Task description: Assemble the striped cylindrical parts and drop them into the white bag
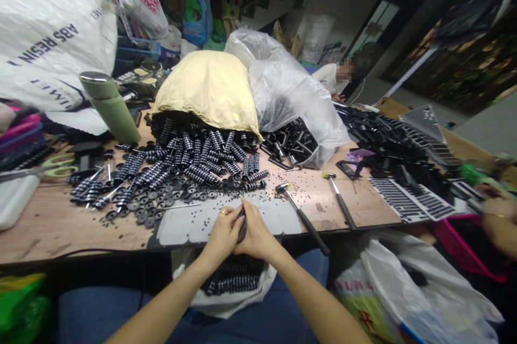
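Note:
My left hand (pixel 222 230), with a ring on one finger, meets my right hand (pixel 256 232) over the front edge of the table. Both are closed around a small dark part (pixel 243 230), mostly covered by the fingers, so its exact kind is hidden. Under them lies a grey-white sheet (pixel 177 225) with tiny black bits scattered on it. Just beyond is a pile of black-and-white ribbed rollers (pixel 197 153), some with metal shafts. Loose black discs (pixel 151 206) lie in front of the pile. Between my knees, a white bag (pixel 218 306) holds more ribbed rollers (pixel 238 283).
Two small hammers, one nearer (pixel 301 212) and one farther (pixel 340 201), lie right of the sheet. A yellow sack (pixel 205 83) and a clear plastic bag (pixel 291 85) spill parts. A green flask (pixel 111 110) stands left. Another person's hand (pixel 501 212) is at far right.

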`<action>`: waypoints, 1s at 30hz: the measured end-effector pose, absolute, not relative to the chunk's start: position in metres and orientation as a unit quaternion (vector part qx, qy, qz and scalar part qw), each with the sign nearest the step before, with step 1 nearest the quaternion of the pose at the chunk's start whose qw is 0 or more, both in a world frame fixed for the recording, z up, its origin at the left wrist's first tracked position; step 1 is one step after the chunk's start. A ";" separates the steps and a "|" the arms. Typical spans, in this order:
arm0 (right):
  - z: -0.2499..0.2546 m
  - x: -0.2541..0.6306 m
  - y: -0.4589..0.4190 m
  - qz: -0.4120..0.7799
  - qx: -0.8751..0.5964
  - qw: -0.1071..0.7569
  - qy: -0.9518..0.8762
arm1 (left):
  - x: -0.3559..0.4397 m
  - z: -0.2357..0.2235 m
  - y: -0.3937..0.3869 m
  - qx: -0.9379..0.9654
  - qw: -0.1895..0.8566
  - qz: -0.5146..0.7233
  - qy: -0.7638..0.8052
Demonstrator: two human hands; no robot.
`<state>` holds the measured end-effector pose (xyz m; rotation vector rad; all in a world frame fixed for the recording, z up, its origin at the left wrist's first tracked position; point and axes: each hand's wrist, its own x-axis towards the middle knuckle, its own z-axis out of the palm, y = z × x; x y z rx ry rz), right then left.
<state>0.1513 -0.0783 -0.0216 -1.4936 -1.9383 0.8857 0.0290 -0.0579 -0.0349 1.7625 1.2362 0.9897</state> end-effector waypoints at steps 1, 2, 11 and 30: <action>-0.024 0.152 -0.078 0.332 -0.555 0.256 -0.719 | 0.029 -0.038 -0.061 0.717 0.342 0.373 0.480; -0.026 0.152 -0.077 0.334 -0.555 0.246 -0.721 | 0.030 -0.041 -0.063 0.742 0.309 0.357 0.475; -0.018 0.207 -0.088 0.134 -0.693 0.157 -0.691 | 0.009 -0.050 -0.055 0.892 0.122 0.202 0.386; -0.018 0.214 -0.128 0.167 -0.743 0.255 -0.596 | -0.007 -0.038 -0.043 0.919 -0.037 0.167 0.356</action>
